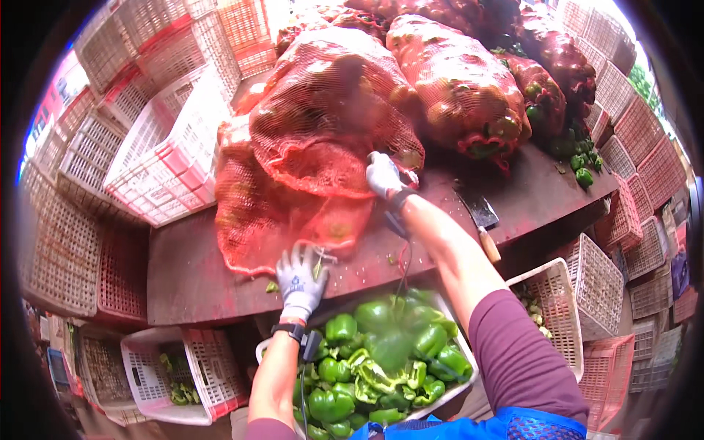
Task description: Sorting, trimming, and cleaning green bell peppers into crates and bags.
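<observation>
A red mesh sack [334, 110] lies on the dark table with its loose mouth toward me; a second, flatter red mesh sack [253, 220] is partly under it. My right hand [385, 176], in a pale work glove, is closed on the mesh sack's edge at its right side. My left hand [301, 281], also gloved, lies with fingers spread at the flatter sack's near edge, by a white tie string [323, 255]. Below the table edge, between my forearms, a crate [469, 359] holds green bell peppers [374, 359], several of them cut or broken.
A cleaver [480, 213] with a wooden handle lies right of my right arm on the table [528, 213]. More filled mesh sacks [458, 81] stand behind. Loose peppers [584, 176] sit at the far right. Plastic crates [165, 147] are stacked around both sides; one [158, 367] holds scraps.
</observation>
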A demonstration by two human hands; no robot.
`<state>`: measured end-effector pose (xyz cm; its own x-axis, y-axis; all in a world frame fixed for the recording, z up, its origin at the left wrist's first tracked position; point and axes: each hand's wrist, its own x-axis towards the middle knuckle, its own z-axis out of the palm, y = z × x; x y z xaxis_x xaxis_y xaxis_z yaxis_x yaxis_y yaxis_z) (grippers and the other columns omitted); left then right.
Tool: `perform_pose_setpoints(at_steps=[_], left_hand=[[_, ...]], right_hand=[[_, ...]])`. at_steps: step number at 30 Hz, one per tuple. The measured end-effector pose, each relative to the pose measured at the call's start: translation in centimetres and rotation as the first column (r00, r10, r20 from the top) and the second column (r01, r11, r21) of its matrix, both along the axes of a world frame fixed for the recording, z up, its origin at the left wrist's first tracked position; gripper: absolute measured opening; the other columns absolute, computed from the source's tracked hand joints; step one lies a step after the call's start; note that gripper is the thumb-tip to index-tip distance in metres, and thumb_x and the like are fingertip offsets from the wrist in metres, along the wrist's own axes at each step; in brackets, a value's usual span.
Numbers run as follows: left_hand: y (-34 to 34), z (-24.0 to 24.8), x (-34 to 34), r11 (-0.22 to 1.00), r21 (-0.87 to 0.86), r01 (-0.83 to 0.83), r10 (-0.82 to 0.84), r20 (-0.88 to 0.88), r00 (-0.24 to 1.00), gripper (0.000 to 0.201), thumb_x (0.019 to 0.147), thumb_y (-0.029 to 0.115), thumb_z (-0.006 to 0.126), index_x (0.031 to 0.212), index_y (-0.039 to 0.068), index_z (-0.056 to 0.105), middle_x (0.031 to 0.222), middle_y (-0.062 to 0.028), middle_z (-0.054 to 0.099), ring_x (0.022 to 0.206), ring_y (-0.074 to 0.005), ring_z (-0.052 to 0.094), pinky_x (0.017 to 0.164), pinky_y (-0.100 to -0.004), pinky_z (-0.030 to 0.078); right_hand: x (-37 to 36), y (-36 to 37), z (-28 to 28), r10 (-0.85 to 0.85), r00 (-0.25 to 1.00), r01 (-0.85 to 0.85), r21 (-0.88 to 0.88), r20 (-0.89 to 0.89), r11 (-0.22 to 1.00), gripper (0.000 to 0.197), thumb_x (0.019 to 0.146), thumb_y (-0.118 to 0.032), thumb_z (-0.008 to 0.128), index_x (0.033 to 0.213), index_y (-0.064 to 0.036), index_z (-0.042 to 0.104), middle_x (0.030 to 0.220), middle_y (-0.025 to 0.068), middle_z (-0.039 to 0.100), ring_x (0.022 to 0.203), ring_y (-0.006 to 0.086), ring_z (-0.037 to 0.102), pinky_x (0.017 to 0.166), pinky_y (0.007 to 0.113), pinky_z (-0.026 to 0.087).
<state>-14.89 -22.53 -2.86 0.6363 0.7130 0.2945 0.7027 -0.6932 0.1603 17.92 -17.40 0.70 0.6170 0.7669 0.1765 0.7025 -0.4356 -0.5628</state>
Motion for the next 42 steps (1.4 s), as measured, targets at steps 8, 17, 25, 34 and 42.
perform_pose_setpoints(at_steps=[8,17,25,34,42], left_hand=[[-0.1,0.1,0.7,0.998,-0.061,-0.027,0.023,-0.054,0.998,0.063,0.076,0.042,0.069,0.129,0.011,0.055,0.142,-0.0163,0.044,0.13,-0.0418,0.037,0.109,-0.0546,0.028],[-0.2,0.5,1.4,0.997,-0.078,-0.02,0.017,-0.038,0.999,0.062,0.074,0.041,0.069,0.126,0.01,0.055,0.14,-0.0173,0.045,0.128,-0.0426,0.04,0.107,-0.0556,0.029],[-0.1,0.4,1.2,0.996,-0.089,-0.029,0.023,-0.062,0.998,0.063,0.074,0.04,0.07,0.127,0.01,0.055,0.139,-0.0174,0.046,0.128,-0.0428,0.04,0.107,-0.0555,0.029],[0.0,0.4,1.3,0.996,-0.084,-0.018,0.013,-0.054,0.998,0.064,0.073,0.037,0.071,0.127,0.007,0.054,0.138,-0.0201,0.046,0.127,-0.0447,0.039,0.108,-0.0555,0.028],[-0.2,0.5,1.7,0.996,-0.091,-0.023,0.017,-0.07,0.997,0.063,0.075,0.037,0.069,0.129,0.007,0.053,0.139,-0.02,0.045,0.128,-0.0445,0.038,0.108,-0.0542,0.028]], right_hand=[[6.1,3.9,3.9,-0.105,0.927,0.093,0.05,0.359,0.994,0.065,0.079,-0.04,0.071,0.13,-0.0069,0.047,0.126,0.0177,0.054,0.12,0.0337,0.05,0.099,0.047,0.04],[3.8,11.9,4.3,-0.603,0.796,0.575,0.242,0.053,0.781,0.052,0.084,-0.031,0.06,0.13,-0.0083,0.052,0.137,0.0206,0.048,0.125,0.0369,0.049,0.104,0.046,0.04],[10.6,9.8,7.5,-0.113,0.966,0.139,-0.097,0.232,0.985,0.033,0.088,-0.022,0.052,0.112,-0.0063,0.068,0.114,0.0178,0.067,0.107,0.0314,0.065,0.088,0.042,0.052],[10.9,11.3,9.0,0.082,0.896,0.079,-0.339,0.436,0.938,0.032,0.09,-0.018,0.048,0.111,-0.0089,0.07,0.117,0.0137,0.067,0.108,0.0265,0.065,0.086,0.041,0.053],[10.4,12.2,6.1,-0.155,0.824,0.256,-0.114,0.545,0.96,0.029,0.091,-0.016,0.05,0.111,-0.0092,0.07,0.114,0.0127,0.068,0.107,0.0264,0.066,0.085,0.04,0.053]])
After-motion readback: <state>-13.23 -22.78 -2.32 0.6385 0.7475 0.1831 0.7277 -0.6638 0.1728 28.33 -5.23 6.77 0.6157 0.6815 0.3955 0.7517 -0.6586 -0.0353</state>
